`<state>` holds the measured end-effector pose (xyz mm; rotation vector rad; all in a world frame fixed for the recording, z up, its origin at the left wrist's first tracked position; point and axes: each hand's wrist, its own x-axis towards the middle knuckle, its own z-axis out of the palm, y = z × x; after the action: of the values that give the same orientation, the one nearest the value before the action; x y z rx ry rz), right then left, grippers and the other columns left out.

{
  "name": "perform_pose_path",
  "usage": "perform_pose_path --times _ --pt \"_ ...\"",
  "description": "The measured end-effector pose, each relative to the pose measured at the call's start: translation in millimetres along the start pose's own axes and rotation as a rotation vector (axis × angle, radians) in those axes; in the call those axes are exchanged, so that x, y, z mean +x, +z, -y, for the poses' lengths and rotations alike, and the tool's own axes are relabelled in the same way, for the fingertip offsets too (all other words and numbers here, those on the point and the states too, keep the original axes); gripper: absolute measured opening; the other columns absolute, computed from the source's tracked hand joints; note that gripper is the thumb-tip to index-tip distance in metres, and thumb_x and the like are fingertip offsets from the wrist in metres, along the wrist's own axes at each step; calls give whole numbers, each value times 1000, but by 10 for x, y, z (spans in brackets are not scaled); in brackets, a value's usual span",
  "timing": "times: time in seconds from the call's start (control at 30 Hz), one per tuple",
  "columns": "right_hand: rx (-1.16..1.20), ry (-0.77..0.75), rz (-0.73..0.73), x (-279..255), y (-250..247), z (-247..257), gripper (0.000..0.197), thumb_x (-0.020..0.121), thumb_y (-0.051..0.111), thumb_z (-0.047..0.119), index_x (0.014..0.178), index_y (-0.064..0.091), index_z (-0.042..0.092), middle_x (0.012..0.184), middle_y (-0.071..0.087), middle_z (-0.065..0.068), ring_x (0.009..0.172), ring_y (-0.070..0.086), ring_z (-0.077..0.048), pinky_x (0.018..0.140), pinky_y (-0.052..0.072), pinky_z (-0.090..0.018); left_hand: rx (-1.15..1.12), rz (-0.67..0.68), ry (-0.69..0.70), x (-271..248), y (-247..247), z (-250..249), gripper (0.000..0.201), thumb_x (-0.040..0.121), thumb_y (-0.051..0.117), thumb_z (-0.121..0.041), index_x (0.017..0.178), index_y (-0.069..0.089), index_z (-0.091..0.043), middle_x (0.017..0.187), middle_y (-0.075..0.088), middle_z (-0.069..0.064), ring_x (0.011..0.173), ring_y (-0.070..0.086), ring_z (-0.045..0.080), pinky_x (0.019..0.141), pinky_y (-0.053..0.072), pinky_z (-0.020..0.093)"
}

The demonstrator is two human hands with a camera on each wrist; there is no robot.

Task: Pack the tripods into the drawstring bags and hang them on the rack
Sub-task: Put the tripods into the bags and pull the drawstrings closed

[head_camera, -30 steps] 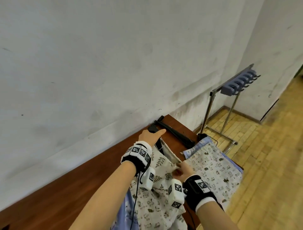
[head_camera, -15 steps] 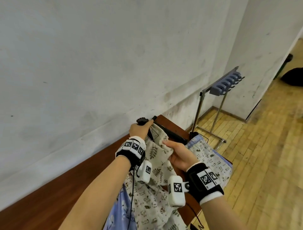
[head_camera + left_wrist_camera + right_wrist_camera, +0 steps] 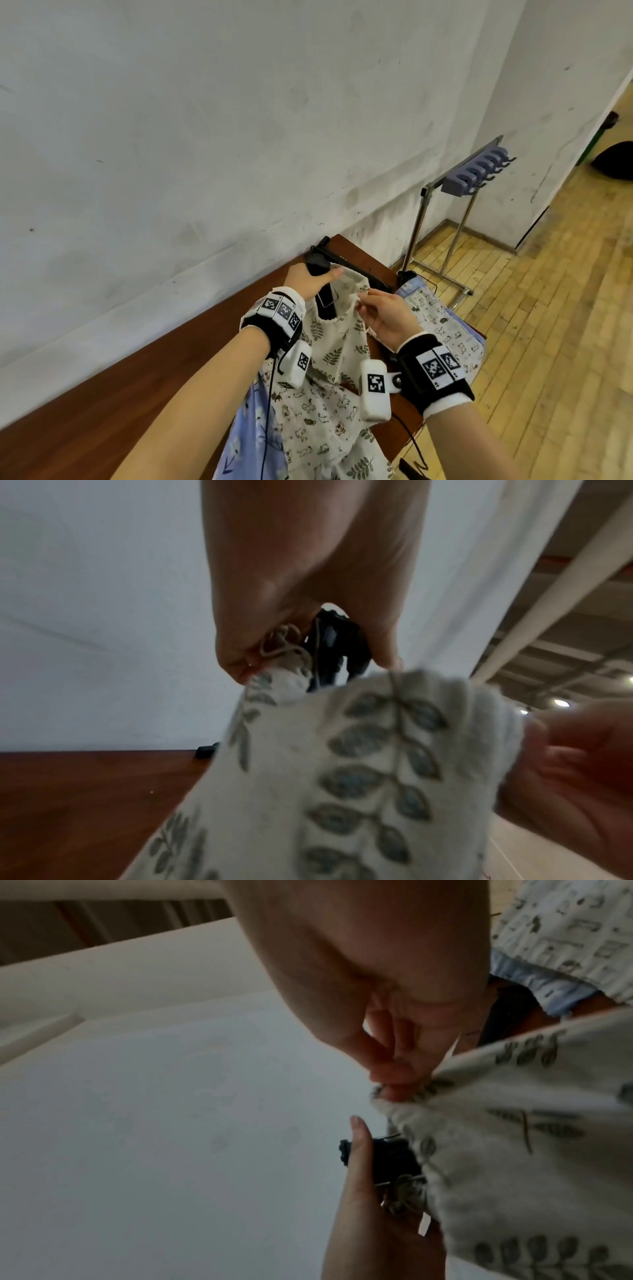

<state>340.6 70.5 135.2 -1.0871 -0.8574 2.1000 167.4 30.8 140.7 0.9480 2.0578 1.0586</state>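
Note:
My left hand (image 3: 310,278) grips the head of a black tripod (image 3: 317,263) that stands partly inside a cream leaf-print drawstring bag (image 3: 337,342); it also pinches the bag's knotted cord (image 3: 284,647) against the tripod (image 3: 337,647). My right hand (image 3: 380,313) pinches the bag's opposite rim (image 3: 404,1096), holding the mouth up. The tripod's lower part is hidden in the bag (image 3: 342,777). A second black tripod (image 3: 352,265) lies on the table by the wall. The metal rack (image 3: 469,178) with blue-grey hooks stands beyond the table's end.
More printed drawstring bags (image 3: 442,318) lie on the brown wooden table (image 3: 120,394), some blue ones (image 3: 246,445) underneath. A white wall runs along the table's far side. Wooden floor lies to the right, with a dark object (image 3: 613,164) in the far corner.
Both hands have lifted the leaf-print bag with the tripod off the table. My right hand has moved from a lower fold of cloth up to the bag's rim. The view swung left.

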Motion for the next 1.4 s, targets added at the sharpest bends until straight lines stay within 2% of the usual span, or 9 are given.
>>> perform_pose_path --times 0.17,0.33,0.47,0.53,0.8,1.03,1.23,1.3,1.4 --pt "84 25 -171 42 -58 -31 7 87 63 -4 90 65 -10 78 66 -18 54 67 -13 49 53 -15 71 33 21 -48 47 -28 38 72 77 -48 87 71 -13 89 71 5 81 66 16 69 50 28" --pt "-21 123 -230 61 -119 9 10 84 70 8 79 62 7 67 56 -4 53 53 -11 48 47 -19 144 5 -26 -27 62 -90 61 54 75 -63 90 66 -16 81 67 -1 77 65 15 59 46 23" --pt "-41 62 -68 -104 -68 194 19 90 60 16 73 65 12 63 57 0 54 48 -12 58 37 -24 162 -5 6 -19 122 -115 43 61 80 -52 81 64 -18 73 64 -5 70 61 11 52 42 20" --pt "-55 26 24 -200 6 336 23 92 55 20 72 64 13 66 57 0 59 48 -12 60 36 -25 166 14 16 -23 165 -137 43 60 82 -51 83 69 -16 79 69 -3 75 65 13 61 51 25" --pt "-70 74 197 -348 96 828 42 89 48 46 102 62 8 89 62 -5 95 58 -21 90 40 -39 219 7 -12 18 143 -113 45 56 83 -54 77 67 -17 76 68 -1 72 64 15 53 45 24" --pt "-24 117 438 -218 379 1084 50 89 52 40 120 57 0 102 61 -11 99 58 -25 98 41 -46 220 -43 -37 -25 12 74 43 61 83 -46 86 71 -12 80 68 1 76 64 16 60 45 23" --pt "-376 27 384 54 558 891 27 90 59 11 114 56 0 102 63 -12 80 58 -18 85 50 -34 402 28 116 -91 102 -110 22 74 70 -26 61 55 -16 62 57 -2 63 60 20 47 37 20" --pt "-542 -63 325 164 575 719 31 88 61 -1 119 56 1 110 60 -14 81 56 -19 74 47 -27 373 46 151 -79 66 -117 11 75 70 -19 80 67 -10 81 69 7 82 66 25 64 48 26" --pt "-734 -241 249 293 556 516 45 83 66 -5 126 55 3 115 65 -11 93 60 -19 71 47 -24 307 136 165 -47 -30 -96 36 71 77 -13 106 67 -13 97 70 6 90 65 22 73 48 25"
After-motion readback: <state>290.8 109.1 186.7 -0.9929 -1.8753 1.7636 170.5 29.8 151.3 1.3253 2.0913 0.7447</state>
